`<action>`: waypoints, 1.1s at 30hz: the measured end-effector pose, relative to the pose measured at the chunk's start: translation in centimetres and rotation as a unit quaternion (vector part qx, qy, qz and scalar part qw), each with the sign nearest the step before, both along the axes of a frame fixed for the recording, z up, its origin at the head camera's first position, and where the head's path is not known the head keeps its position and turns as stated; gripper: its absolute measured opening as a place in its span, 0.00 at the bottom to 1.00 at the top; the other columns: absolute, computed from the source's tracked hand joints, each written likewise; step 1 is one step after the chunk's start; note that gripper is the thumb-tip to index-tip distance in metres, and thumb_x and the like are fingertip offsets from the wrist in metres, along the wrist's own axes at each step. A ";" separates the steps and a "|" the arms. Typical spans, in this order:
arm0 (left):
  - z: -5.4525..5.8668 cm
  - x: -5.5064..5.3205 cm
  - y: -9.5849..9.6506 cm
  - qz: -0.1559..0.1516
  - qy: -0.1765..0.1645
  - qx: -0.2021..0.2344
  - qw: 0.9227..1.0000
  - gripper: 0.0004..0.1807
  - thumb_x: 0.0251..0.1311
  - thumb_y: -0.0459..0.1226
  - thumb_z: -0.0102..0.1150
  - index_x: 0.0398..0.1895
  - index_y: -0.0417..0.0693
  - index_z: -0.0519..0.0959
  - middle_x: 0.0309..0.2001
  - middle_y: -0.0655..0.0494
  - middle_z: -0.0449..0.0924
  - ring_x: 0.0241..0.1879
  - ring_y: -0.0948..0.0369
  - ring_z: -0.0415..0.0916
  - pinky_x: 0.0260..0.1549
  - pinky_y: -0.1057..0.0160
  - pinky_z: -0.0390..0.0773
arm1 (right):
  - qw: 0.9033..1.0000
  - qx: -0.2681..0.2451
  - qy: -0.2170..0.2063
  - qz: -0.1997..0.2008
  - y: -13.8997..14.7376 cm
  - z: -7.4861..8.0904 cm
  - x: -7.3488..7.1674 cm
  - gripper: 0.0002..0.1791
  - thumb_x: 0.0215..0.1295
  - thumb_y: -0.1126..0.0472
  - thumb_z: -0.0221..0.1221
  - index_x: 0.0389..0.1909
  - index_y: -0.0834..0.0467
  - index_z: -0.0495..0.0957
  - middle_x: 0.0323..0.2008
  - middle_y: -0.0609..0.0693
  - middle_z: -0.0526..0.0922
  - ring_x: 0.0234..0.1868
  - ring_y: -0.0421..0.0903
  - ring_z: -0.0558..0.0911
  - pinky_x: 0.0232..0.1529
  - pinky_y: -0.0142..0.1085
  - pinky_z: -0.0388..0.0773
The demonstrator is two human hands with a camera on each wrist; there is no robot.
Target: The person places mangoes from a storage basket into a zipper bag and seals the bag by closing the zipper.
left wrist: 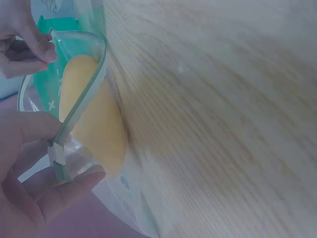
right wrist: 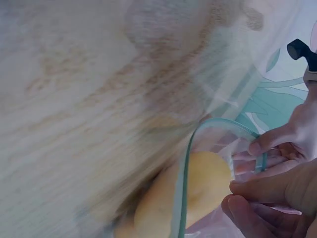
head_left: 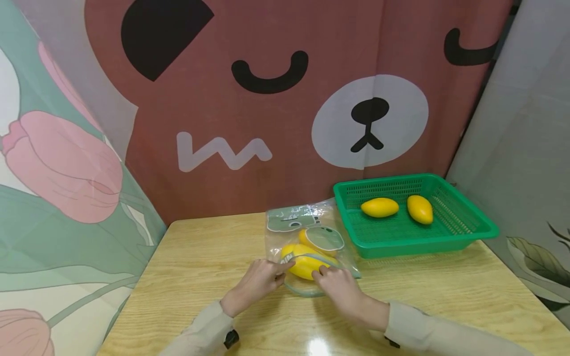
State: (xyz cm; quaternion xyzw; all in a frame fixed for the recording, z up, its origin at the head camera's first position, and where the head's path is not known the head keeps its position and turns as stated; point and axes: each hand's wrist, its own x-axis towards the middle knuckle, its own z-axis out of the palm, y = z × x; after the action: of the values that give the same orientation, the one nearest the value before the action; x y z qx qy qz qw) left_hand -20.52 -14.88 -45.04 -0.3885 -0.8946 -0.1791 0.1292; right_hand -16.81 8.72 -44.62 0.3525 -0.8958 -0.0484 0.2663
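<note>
A clear zip bag [head_left: 276, 240] with green animal print lies on the table, its mouth toward the person. Two yellow mangoes seem to be inside: one mango [head_left: 299, 269] near the mouth, the other mango [head_left: 304, 236] partly behind the print. My left hand [head_left: 260, 278] pinches the left end of the mouth, by a white slider [left wrist: 58, 153]. At the right side of the opening, my right hand [head_left: 339, 286] pinches the bag's edge between thumb and fingers. Between the hands the green zip rim [right wrist: 182, 193] bows open around the near mango.
Right of the bag stands a green plastic basket [head_left: 414, 247]. It holds a mango [head_left: 380, 207] on the left and another mango [head_left: 420, 209] on the right. The wooden table [head_left: 200, 257] meets a printed bear curtain [head_left: 222, 188] at its back edge.
</note>
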 end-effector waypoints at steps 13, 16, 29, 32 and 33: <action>0.0 0.1 0.0 0.002 0.002 0.006 1.000 0.23 0.50 0.24 0.68 0.52 0.45 0.85 0.11 0.68 0.63 0.11 0.76 0.45 0.10 0.78 0.53 | 0.997 -0.074 -0.030 0.022 0.8 0.9 0.1 0.19 0.37 0.82 0.70 0.26 0.58 0.79 0.23 0.50 0.78 0.20 0.45 0.78 0.17 0.37 0.77; -0.1 0.0 0.0 -0.003 0.004 0.010 1.000 0.23 0.49 0.24 0.68 0.52 0.45 0.85 0.11 0.68 0.64 0.11 0.77 0.45 0.10 0.79 0.53 | 0.996 -0.085 -0.029 0.030 1.0 1.1 0.1 0.19 0.36 0.83 0.69 0.24 0.58 0.77 0.22 0.49 0.78 0.19 0.44 0.77 0.16 0.37 0.77; 0.0 0.0 0.0 -0.006 -0.001 0.022 1.000 0.21 0.49 0.24 0.68 0.50 0.44 0.85 0.21 0.59 0.82 0.12 0.77 0.51 0.12 0.80 0.58 | 0.991 -0.125 -0.013 0.045 2.0 2.4 -0.1 0.16 0.43 0.75 0.72 0.20 0.56 0.75 0.19 0.47 0.76 0.16 0.41 0.73 0.12 0.33 0.72; 0.0 -0.1 0.0 -0.012 0.002 0.032 0.999 0.18 0.50 0.23 0.68 0.46 0.43 0.86 0.29 0.54 0.86 0.14 0.77 0.54 0.13 0.80 0.61 | 0.990 -0.131 -0.005 0.047 2.2 2.7 -0.3 0.16 0.45 0.73 0.72 0.19 0.55 0.74 0.18 0.46 0.75 0.14 0.41 0.72 0.10 0.33 0.70; 0.0 -0.1 0.0 -0.013 0.006 0.034 0.999 0.17 0.50 0.23 0.69 0.44 0.43 0.86 0.31 0.53 0.87 0.14 0.77 0.54 0.14 0.80 0.61 | 0.990 -0.133 0.000 0.047 2.3 2.8 -0.4 0.16 0.45 0.73 0.72 0.19 0.55 0.74 0.18 0.46 0.75 0.14 0.41 0.71 0.10 0.33 0.70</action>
State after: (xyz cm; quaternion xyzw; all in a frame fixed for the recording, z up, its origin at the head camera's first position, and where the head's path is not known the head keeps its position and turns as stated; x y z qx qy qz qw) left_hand -20.66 -14.85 -45.01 -0.3965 -0.8820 -0.2093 0.1450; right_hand -17.25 11.02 -41.82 0.3553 -0.8770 0.0839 0.3125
